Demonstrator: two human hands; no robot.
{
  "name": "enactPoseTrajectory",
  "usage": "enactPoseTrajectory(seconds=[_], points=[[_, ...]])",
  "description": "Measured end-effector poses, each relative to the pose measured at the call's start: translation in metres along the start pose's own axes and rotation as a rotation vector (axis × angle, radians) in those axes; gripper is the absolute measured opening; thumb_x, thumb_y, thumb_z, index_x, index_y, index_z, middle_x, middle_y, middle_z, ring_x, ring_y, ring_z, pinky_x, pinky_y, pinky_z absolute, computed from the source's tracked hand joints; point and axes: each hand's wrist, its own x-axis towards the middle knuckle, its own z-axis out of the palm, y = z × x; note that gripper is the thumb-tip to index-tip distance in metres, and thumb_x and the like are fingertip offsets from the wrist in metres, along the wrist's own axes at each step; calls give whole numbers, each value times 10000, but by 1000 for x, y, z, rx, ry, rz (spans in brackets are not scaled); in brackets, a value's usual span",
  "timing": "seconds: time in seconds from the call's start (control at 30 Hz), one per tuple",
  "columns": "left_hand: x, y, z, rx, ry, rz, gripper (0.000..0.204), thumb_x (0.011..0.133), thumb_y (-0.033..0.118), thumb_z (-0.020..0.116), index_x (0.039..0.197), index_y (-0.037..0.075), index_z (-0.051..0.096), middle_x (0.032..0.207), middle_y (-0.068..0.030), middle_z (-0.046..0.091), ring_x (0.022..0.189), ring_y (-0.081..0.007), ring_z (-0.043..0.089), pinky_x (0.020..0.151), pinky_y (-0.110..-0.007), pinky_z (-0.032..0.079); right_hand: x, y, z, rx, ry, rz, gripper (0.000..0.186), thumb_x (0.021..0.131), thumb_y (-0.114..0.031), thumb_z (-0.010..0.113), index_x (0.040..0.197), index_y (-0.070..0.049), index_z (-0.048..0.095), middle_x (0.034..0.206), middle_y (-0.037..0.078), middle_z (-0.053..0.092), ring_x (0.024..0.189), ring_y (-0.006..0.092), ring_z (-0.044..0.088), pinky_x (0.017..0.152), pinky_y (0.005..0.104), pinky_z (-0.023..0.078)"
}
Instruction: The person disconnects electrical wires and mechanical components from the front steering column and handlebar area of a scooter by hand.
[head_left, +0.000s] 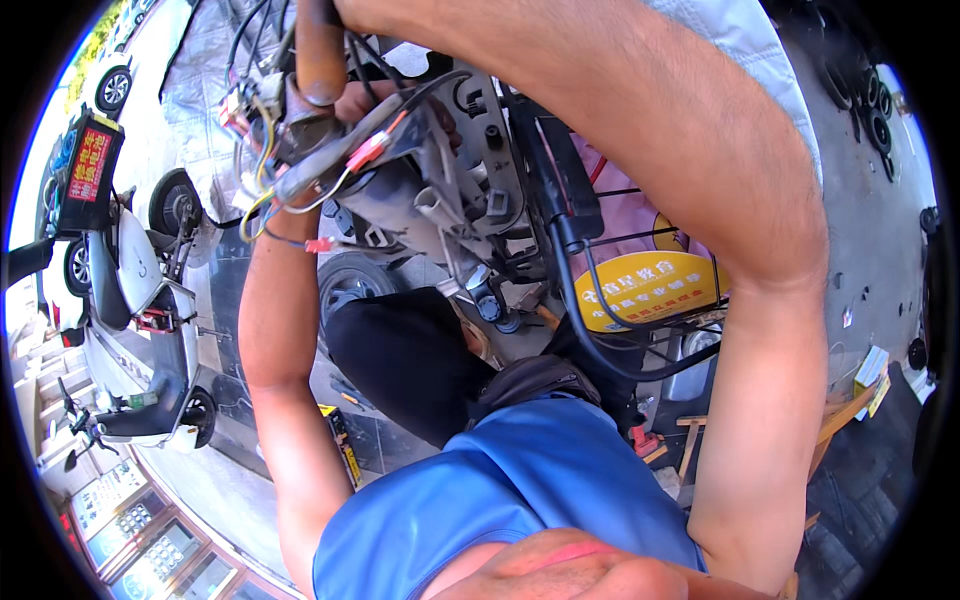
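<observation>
A stripped scooter front (385, 200) with a tangle of loose wires and plug connectors stands before me. My left forearm rises into it, and my left hand (362, 102) shows only as a patch of skin behind the wires; its fingers are hidden. A red connector (368, 152) hangs on a wire in front of it. Close by, a brown rounded bar (320, 65) comes down from the top edge. My right arm arches over the scooter's basket, and its hand is beyond the top edge.
The black wire basket (620, 350) carries a yellow sign (650, 292). A wheel (355, 285) lies by my knee. On the left stands a parked white scooter (170, 360); a black battery box (88, 170) is farther off. Wooden pieces (840, 415) stand at right.
</observation>
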Motion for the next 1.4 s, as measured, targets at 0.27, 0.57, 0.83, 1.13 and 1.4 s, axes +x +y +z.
enactPoseTrajectory(seconds=[0.27,0.57,0.83,1.13,1.4], points=[[-1,88,68,61,-69,-99,560,819,456,838,953,-58,661,919,-190,706,879,-349,756,775,-441,638,26,11,-18,232,-71,39,127,950,-127,565,833,-94,602,663,65,593,571,207,592,497,348,476],[2,70,65,6,-16,-92,512,905,463,758,947,-36,653,922,-161,704,855,-283,732,752,-392,624,76,27,-43,551,-164,97,168,921,-96,569,761,-113,520,570,19,524,452,149,514,409,300,424],[-9,40,32,136,-105,131,575,964,505,659,1154,-37,679,1120,-125,691,1012,-199,648,928,-319,519,4,22,-84,410,-161,128,108,965,-139,555,875,-113,502,618,-25,493,485,102,473,415,262,391],[-28,49,61,691,18,40,574,1004,217,660,1539,124,472,1446,-98,596,1276,-222,602,1105,-382,451,-14,21,-103,406,-176,238,213,995,-153,529,791,-135,467,618,-53,463,441,64,445,411,245,393],[-18,20,42,1117,13,507,663,973,276,664,1570,129,417,1550,-138,476,1386,-281,508,1182,-429,372,-41,20,-107,389,12,217,224,991,-148,531,774,-141,478,601,-55,468,445,80,438,430,270,380]])
